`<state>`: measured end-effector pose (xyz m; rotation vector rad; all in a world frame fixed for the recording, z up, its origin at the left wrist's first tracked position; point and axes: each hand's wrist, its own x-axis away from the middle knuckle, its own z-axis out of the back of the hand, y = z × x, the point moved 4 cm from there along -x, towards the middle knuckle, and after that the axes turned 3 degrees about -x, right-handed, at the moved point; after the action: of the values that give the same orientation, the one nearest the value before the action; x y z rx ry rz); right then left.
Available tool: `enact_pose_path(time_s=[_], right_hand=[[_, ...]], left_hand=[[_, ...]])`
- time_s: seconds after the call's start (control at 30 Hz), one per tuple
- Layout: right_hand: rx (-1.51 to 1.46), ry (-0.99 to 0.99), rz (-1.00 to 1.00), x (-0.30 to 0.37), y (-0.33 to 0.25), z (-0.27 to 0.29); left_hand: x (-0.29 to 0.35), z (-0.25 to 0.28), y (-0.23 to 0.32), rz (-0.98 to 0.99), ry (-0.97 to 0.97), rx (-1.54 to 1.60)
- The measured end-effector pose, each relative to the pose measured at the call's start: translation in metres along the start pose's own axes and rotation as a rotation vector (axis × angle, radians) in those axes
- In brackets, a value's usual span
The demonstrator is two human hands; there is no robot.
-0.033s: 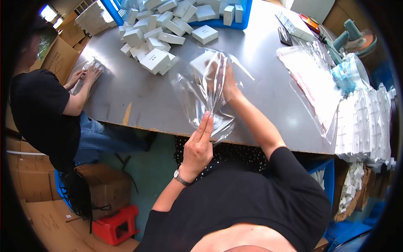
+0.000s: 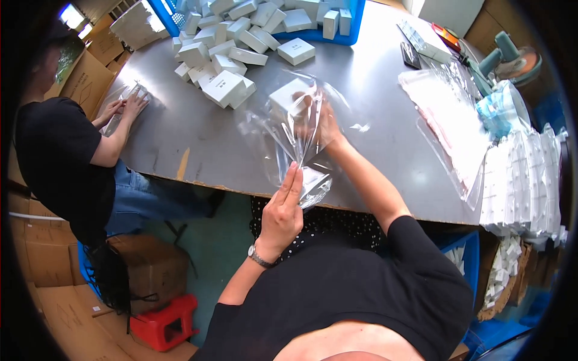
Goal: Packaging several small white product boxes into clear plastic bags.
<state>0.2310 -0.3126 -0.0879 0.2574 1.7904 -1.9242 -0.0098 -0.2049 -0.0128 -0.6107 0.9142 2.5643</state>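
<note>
My left hand (image 2: pixel 284 210), a watch on its wrist, pinches the gathered part of a clear plastic bag (image 2: pixel 265 135) at the table's near edge. The bag flares out over the table beyond those fingers. My right hand (image 2: pixel 319 123) shows through the film, its fingers curled against a small white box (image 2: pixel 288 96). Glare on the film hides part of these fingers, and whether the box is inside the bag or behind it I cannot tell. Just beyond lies a pile of similar white boxes (image 2: pixel 223 87).
A blue crate (image 2: pixel 355 27) of boxes stands at the back of the grey table (image 2: pixel 198 138). On the right lie flat clear bags (image 2: pixel 445 126), a phone (image 2: pixel 409 54), a small fan (image 2: pixel 509 60) and stacked white packs (image 2: pixel 521 174). A co-worker (image 2: pixel 60 162) handles film at left.
The bag's film has shifted and spread a little, so more of the white box shows by my right hand. Both hands stay in nearly the same place.
</note>
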Motion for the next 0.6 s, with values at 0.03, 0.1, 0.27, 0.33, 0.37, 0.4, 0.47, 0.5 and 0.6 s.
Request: enact_pose_path(time_s=[0.03, 0.1, 0.27, 0.33, 0.37, 0.4, 0.47, 0.5, 0.6], right_hand=[[0.501, -0.122, 0.301, 0.007, -0.038, -0.007], [0.468, -0.177, 0.291, 0.0, -0.024, -0.021], [0.501, -0.313, 0.267, -0.014, -0.035, -0.03], [0.395, -0.45, 0.484, -0.012, -0.05, -0.043], [0.395, -0.459, 0.486, -0.012, -0.046, -0.046], [0.338, -0.515, 0.433, -0.012, -0.038, -0.053], [0.199, -0.551, 0.33, -0.014, -0.042, -0.065], [0.25, -0.384, 0.541, -0.014, -0.031, -0.068], [0.518, -0.316, 0.301, -0.031, -0.044, -0.085]], left_hand=[[0.007, 0.003, -0.003, 0.035, 0.013, 0.03], [0.013, 0.004, -0.007, 0.098, -0.054, 0.112], [0.012, 0.009, -0.014, 0.047, -0.153, 0.193], [0.011, 0.021, -0.026, 0.148, -0.158, 0.275], [0.007, 0.029, -0.028, 0.277, -0.212, 0.326], [0.003, 0.032, -0.031, 0.269, -0.245, 0.396], [-0.001, 0.033, -0.03, 0.176, -0.299, 0.557], [-0.003, 0.03, -0.024, 0.09, -0.319, 0.652], [0.006, 0.035, -0.013, 0.162, -0.248, 0.525]])
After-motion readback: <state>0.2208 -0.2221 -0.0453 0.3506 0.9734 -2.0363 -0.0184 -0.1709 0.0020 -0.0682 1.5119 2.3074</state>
